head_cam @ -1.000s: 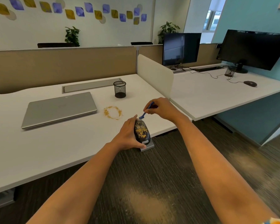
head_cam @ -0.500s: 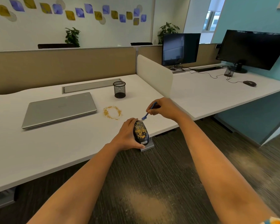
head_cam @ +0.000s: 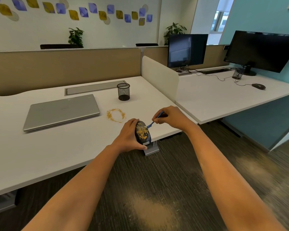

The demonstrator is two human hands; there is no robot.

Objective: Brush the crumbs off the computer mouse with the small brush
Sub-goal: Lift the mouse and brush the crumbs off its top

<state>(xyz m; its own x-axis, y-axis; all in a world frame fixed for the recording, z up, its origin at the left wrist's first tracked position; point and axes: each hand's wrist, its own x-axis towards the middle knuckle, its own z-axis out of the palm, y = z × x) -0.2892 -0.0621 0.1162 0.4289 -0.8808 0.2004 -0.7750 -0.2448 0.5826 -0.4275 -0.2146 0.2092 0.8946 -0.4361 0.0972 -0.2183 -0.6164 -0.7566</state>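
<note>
A dark computer mouse (head_cam: 143, 133) speckled with yellow crumbs is tilted up at the front edge of the white desk (head_cam: 60, 147). My left hand (head_cam: 129, 135) grips it from the left side, thumb under its near end. My right hand (head_cam: 169, 117) pinches a small blue brush (head_cam: 154, 121), whose tip touches the mouse's far right top. A ring of yellow crumbs (head_cam: 116, 115) lies on the desk just beyond the mouse.
A closed grey laptop (head_cam: 62, 110) lies to the left and a black mesh pen cup (head_cam: 123, 91) stands behind the crumbs. A white divider (head_cam: 159, 77) separates a second desk with two monitors (head_cam: 187, 50) and another mouse (head_cam: 258, 86). Carpet floor lies below.
The brush tip has come down and left, from above the mouse to touching its far end. My left hand keeps the same hold on the mouse.
</note>
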